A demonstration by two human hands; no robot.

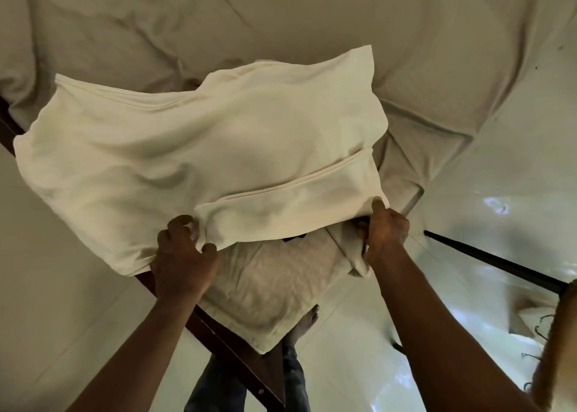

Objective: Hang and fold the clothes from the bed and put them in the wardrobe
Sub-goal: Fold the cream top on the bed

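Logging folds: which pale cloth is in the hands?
The smooth cream garment, gripped by left hand and right hand; the textured grey cloth lies underneath.

Hands [184, 255], forearms [134, 343] bare; dark blue jeans [295, 380]; bare foot [304, 321].

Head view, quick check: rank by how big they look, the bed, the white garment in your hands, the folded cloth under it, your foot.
1. bed, running out of frame
2. garment, lifted nearer the camera, so likely flattered
3. folded cloth, partly covered
4. foot, farthest and partly hidden
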